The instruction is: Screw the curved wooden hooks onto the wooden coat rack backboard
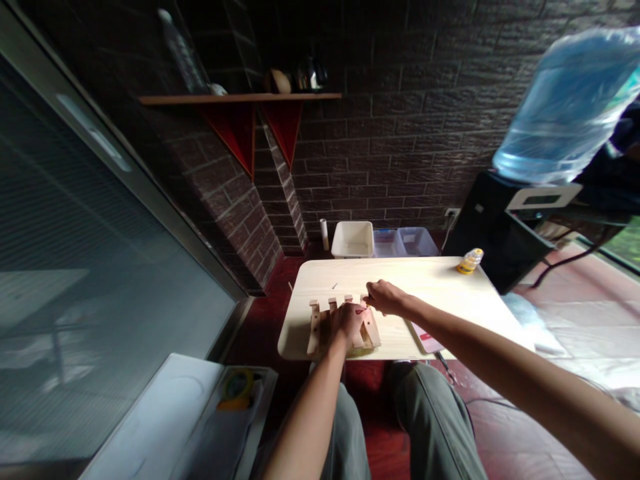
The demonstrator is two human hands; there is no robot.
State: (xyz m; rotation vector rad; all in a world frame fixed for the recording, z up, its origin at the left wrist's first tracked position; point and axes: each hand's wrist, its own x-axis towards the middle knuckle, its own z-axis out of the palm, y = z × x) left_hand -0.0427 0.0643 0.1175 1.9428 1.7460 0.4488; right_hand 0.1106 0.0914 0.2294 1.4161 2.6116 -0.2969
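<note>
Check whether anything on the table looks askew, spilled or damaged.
The rightmost slat of the pale wooden slatted piece, by the right hand, seems askew, angled away from its neighbour. No spill or clear damage shows.

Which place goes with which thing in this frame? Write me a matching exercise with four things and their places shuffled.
Things:
1. Blue water jug
2. Yellow-and-clear bottle
3. Wooden piece
4. Cream bin

Places:
A. Under the left hand
B. Between the table and the brick wall
C. On top of the black dispenser
D. Near the table's far right corner

Pairs: 1-C, 2-D, 3-A, 4-B
</note>
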